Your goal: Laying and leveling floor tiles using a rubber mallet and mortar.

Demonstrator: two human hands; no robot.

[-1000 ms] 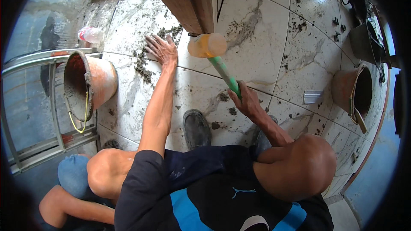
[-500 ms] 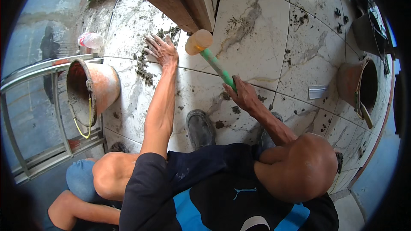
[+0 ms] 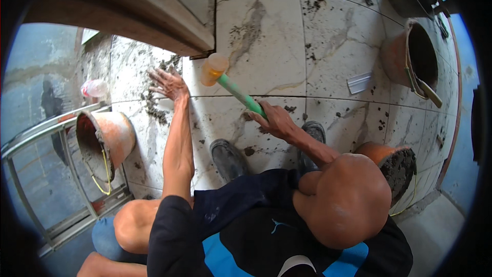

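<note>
My left hand (image 3: 169, 83) lies on a white marbled floor tile (image 3: 146, 56), fingers spread, next to crumbs of grey mortar (image 3: 155, 110). Nothing is in it. In my right hand (image 3: 277, 120) is a mallet (image 3: 237, 94), gripped low on its worn green handle. Its amber, pale-faced head is beside the bottom corner of a brown wooden frame (image 3: 174, 33), above the tiles. Whether the head touches the floor I cannot tell.
Mortar-stained buckets stand at the left (image 3: 120, 131) and right (image 3: 397, 54); another, full of mortar (image 3: 402, 172), is by my right knee. A metal window frame (image 3: 77, 164) and clear plastic bottle (image 3: 95, 88) are at left. A grey strip (image 3: 359, 82) lies on the right tiles.
The view has turned and shifted, bringing the mortar-filled bucket beside my right knee into sight. My left hand stays flat by the mortar crumbs; my right hand keeps hold of the mallet.
</note>
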